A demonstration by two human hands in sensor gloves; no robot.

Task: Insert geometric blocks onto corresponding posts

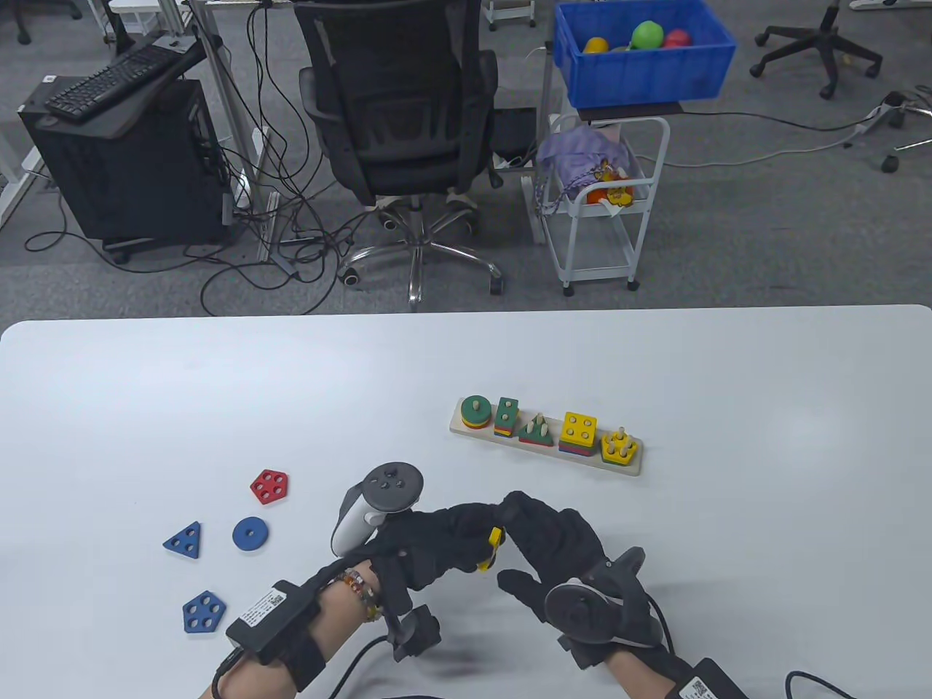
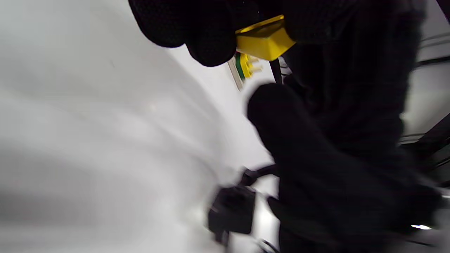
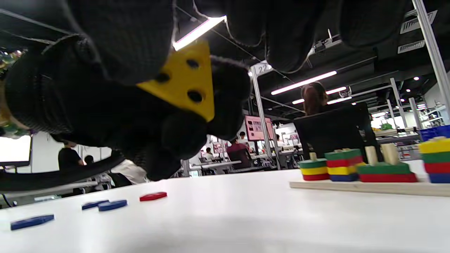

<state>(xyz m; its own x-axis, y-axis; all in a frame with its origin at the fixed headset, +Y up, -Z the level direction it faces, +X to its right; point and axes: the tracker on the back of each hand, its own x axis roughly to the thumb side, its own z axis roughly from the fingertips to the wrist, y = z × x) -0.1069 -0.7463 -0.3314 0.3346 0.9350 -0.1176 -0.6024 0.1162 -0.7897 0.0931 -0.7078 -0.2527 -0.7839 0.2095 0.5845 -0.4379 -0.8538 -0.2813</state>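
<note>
mostly hidden between both hands: yellow triangle block. smeared by blur across nine o'clock in left wrist view: counter. cut off at three o'clock in right wrist view: peg board.

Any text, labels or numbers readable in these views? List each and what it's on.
"22": hanging sign on a pillar in the background, right wrist view; any further characters are hidden by the glove.
White labels with codes on the left wrist box and the right wrist box: too small to read.
Pink screen in the background: blurred, unreadable.
Blocks and peg board: no text.
</note>
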